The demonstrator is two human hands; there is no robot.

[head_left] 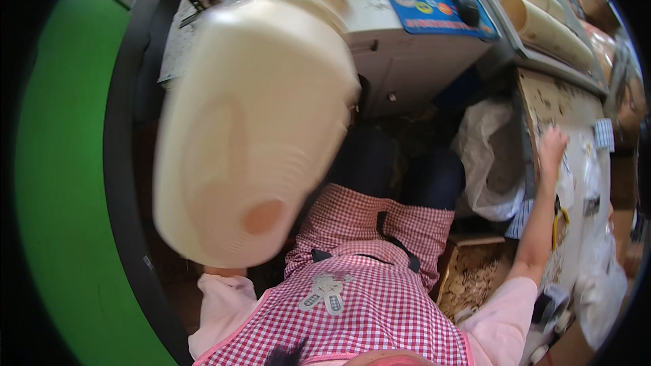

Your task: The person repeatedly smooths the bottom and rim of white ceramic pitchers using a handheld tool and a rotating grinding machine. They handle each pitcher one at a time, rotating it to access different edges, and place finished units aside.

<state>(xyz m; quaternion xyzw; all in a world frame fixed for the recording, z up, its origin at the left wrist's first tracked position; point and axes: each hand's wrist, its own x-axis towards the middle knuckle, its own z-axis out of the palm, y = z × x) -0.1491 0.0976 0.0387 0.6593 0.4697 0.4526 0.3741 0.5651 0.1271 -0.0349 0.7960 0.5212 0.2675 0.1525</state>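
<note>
A large cream translucent plastic container point(258, 108), blurred and tilted, fills the left half of the view between me and the desk. My left forearm point(227, 272) goes in under its lower end, and the container hides that hand. A round orange-pink patch point(263, 215) shows near the container's bottom; I cannot tell whether it is an opening or skin seen through. Out at the right, my right hand point(553, 144) is down at the side worktop point(580, 183), fingers curled closed. What they hold, if anything, is too small to make out.
A white desk point(366, 17) ahead carries a blue mouse pad point(434, 17) with a black mouse point(464, 7). Cardboard tubes point(546, 30) lie at the far right. Below are a clear plastic bag point(491, 163) and a box of scraps point(471, 274). Yellow-handled pliers point(560, 224) lie near my right forearm.
</note>
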